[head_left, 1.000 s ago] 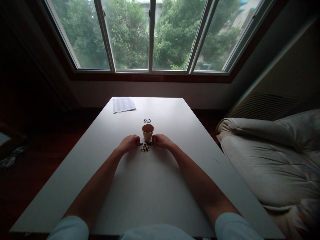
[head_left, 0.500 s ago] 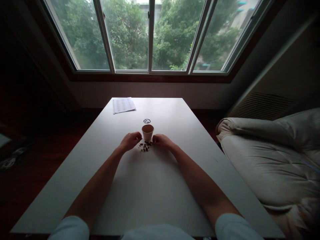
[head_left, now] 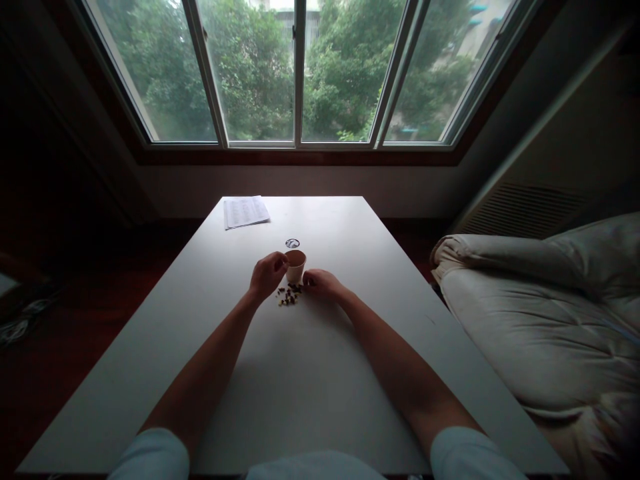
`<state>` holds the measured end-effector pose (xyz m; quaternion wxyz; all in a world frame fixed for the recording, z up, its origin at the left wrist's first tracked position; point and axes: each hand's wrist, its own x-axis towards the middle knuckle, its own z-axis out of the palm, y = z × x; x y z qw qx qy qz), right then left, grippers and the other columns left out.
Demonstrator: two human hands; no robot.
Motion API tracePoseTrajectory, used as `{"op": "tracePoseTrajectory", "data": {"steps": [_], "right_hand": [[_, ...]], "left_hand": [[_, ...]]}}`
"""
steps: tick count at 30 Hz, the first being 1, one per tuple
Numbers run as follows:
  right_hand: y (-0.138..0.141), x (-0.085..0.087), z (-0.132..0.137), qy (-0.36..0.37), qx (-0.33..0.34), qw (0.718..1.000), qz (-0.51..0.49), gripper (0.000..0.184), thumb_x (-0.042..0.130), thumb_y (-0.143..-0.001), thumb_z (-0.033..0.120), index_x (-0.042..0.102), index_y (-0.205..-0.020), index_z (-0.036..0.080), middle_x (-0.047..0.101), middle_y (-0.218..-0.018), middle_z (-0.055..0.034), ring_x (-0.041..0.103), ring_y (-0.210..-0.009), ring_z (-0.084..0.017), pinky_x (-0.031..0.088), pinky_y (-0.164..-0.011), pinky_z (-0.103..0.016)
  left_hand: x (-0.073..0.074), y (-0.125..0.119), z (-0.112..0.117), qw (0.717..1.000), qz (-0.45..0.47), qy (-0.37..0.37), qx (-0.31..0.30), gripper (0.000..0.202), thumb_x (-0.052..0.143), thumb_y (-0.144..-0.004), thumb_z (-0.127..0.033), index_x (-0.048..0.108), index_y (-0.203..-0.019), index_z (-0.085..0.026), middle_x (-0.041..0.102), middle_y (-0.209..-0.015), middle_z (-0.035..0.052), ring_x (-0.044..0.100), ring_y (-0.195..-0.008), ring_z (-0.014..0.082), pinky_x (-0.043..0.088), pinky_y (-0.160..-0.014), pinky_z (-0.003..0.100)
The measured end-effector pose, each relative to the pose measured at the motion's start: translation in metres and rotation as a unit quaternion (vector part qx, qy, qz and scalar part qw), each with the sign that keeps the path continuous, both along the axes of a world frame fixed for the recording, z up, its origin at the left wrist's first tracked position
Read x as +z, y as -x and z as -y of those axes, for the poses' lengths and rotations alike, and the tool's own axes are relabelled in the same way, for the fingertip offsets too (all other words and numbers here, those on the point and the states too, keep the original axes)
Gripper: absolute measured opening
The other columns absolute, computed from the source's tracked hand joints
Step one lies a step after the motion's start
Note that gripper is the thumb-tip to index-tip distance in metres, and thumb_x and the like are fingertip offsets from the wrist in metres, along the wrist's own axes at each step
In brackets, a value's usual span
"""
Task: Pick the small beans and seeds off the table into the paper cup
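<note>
The person's left hand point(head_left: 267, 275) is lifted just off the bench point(head_left: 310, 387), its fingertips at the near left rim of a small brown paper cup point(head_left: 296, 267). The grip of this hand is drawn together in a pinch; whether anything sits between the fingertips is too small to tell. The cup stands upright near the middle of the bench. Just in front of it lies a loose scatter of small dark pieces point(head_left: 289, 295), between the two hands. The right hand point(head_left: 320, 283) rests on the bench just right of the scatter, fingers curled toward it; whether its grip is closed on a piece cannot be told. Behind the cup lies a small round disc point(head_left: 293, 243), and farther back a sheet of paper point(head_left: 246, 211). A pale quilt point(head_left: 540, 320) lies to the right of the bench
</note>
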<state>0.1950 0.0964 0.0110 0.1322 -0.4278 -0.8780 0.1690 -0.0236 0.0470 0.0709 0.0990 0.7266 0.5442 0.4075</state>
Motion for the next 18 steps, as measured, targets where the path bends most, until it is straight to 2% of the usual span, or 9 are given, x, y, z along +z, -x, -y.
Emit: {"op": "tracePoseTrajectory", "data": {"steps": [7, 11, 18], "right_hand": [[0.0, 0.004, 0.002, 0.001, 0.001, 1.0, 0.0, 0.015, 0.065, -0.083, 0.034, 0.069, -0.088, 0.021, 0.067, -0.083, -0.0011, 0.051, -0.069, -0.012, 0.029, -0.06, -0.022], [0.0, 0.003, 0.002, 0.004, 0.0, 1.0, -0.019, 0.015, 0.067, -0.082, 0.035, 0.069, -0.087, 0.021, 0.067, -0.081, -0.0002, 0.051, -0.068, -0.012, 0.03, -0.06, -0.022], [-0.002, -0.004, 0.001, 0.007, -0.067, 0.996, -0.053, 0.016, 0.066, -0.084, 0.037, 0.071, -0.09, 0.022, 0.068, -0.079, 0.0005, 0.052, -0.066, -0.011, 0.031, -0.06, -0.022]], "left_hand": [[-0.004, -0.009, 0.002, 1.0, 0.006, 0.0, 0.027, 0.016, 0.054, -0.088, -0.026, 0.066, -0.097, -0.02, 0.061, -0.07, -0.0015, 0.054, -0.063, 0.0115, 0.038, -0.061, 0.022], [-0.008, -0.004, 0.003, 0.999, 0.01, -0.008, 0.032, 0.017, 0.053, -0.088, -0.026, 0.066, -0.099, -0.021, 0.058, -0.067, -0.003, 0.051, -0.061, 0.0111, 0.038, -0.062, 0.022], [-0.016, 0.016, 0.003, 0.998, -0.025, 0.024, 0.057, 0.018, 0.052, -0.089, -0.029, 0.065, -0.097, -0.021, 0.063, -0.072, -0.0007, 0.055, -0.065, 0.0129, 0.039, -0.063, 0.024]]}}
